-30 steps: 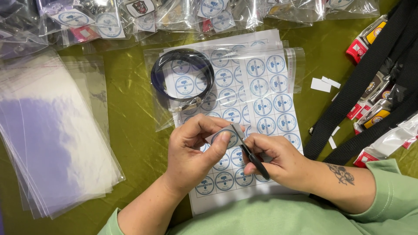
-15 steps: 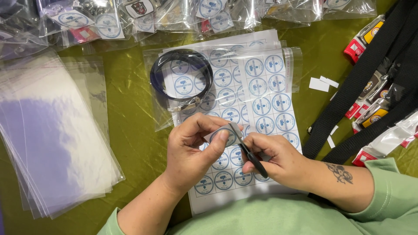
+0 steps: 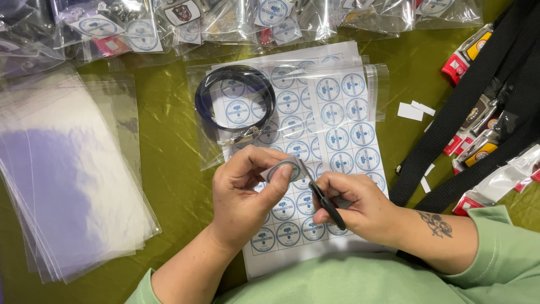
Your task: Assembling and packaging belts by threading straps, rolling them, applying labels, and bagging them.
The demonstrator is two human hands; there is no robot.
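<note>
My left hand (image 3: 247,197) pinches a round sticker (image 3: 284,170); my right hand (image 3: 360,205) grips scissors (image 3: 322,198); a clear bag (image 3: 236,107) holds a black strap (image 3: 233,98).

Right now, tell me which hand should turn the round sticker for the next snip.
Left. The left hand already pinches the round sticker in its fingers, so it can probably rotate it. The right hand is busy gripping the scissors, blades at the sticker's edge.

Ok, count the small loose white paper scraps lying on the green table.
4 at least: two overlapping right of the sticker sheet, two smaller beside the black straps; others may be hidden.
</note>
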